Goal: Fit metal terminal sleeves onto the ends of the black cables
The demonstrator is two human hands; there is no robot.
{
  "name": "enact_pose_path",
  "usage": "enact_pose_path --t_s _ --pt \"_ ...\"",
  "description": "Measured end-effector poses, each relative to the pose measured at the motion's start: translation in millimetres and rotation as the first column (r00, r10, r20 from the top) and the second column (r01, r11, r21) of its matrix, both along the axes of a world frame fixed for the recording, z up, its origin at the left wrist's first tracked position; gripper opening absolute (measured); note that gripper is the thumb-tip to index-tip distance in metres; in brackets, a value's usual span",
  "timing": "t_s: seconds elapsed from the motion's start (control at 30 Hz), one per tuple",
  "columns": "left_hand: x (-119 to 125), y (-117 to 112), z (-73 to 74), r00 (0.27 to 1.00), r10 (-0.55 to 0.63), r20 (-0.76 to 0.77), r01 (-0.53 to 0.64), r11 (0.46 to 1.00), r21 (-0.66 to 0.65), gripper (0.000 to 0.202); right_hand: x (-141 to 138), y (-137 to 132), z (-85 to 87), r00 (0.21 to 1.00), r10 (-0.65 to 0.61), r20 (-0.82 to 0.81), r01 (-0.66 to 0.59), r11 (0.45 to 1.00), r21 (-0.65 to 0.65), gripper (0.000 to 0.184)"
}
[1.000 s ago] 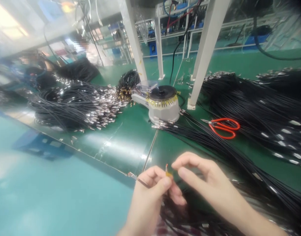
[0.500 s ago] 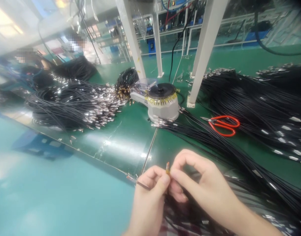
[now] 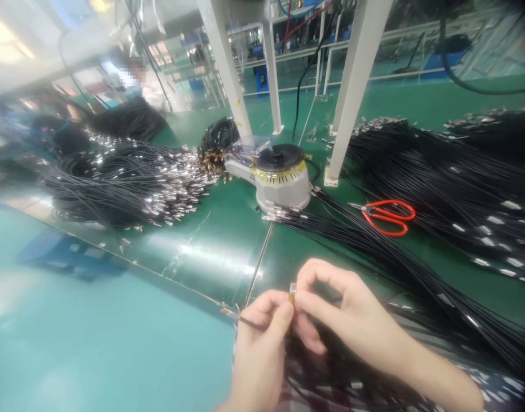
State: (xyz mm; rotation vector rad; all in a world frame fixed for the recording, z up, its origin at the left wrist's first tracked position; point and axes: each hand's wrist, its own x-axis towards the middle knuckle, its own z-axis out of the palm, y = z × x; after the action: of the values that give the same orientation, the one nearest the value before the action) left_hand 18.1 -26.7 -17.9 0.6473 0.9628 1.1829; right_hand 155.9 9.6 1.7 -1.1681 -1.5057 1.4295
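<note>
My left hand (image 3: 260, 337) pinches a thin black wire whose small metal terminal (image 3: 292, 292) sticks up between the two hands. A second wire end (image 3: 232, 316) pokes out to the left of the same hand. My right hand (image 3: 339, 312) is closed in a pinch on that terminal, thumb and forefinger touching it. Both hands hover over a loose bundle of black wires (image 3: 374, 257) at the green table's (image 3: 219, 240) near edge.
A round grey tape dispenser (image 3: 281, 177) stands mid-table, red-handled scissors (image 3: 386, 216) to its right. Large piles of black terminated wires lie left (image 3: 125, 183) and right (image 3: 451, 171). White frame posts (image 3: 352, 91) rise behind. People work at the far left.
My right hand has closed in on the terminal, from a small gap to touching it. The view has tilted slightly; the hands stay in place.
</note>
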Motion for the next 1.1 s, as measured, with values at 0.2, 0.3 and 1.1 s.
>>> enact_pose_path --t_s 0.2,0.3,1.1 --pt "-3.0 -2.1 -0.3 0.997 -0.058 0.055 0.062 0.995 -0.075 0.021 2.6 2.0 -1.9 0.997 0.061 -0.057 -0.060 0.998 0.021 0.018" --pt "-3.9 -2.3 -0.3 0.998 -0.029 0.056 0.033 0.996 -0.080 0.024 3.2 1.7 -2.6 0.996 0.075 -0.040 -0.073 0.996 0.053 0.018" --pt "-16.9 9.1 -6.4 0.939 -0.168 0.301 0.200 0.977 -0.078 0.023 3.1 14.5 -10.3 0.959 0.046 -0.281 -0.140 0.935 -0.326 0.027"
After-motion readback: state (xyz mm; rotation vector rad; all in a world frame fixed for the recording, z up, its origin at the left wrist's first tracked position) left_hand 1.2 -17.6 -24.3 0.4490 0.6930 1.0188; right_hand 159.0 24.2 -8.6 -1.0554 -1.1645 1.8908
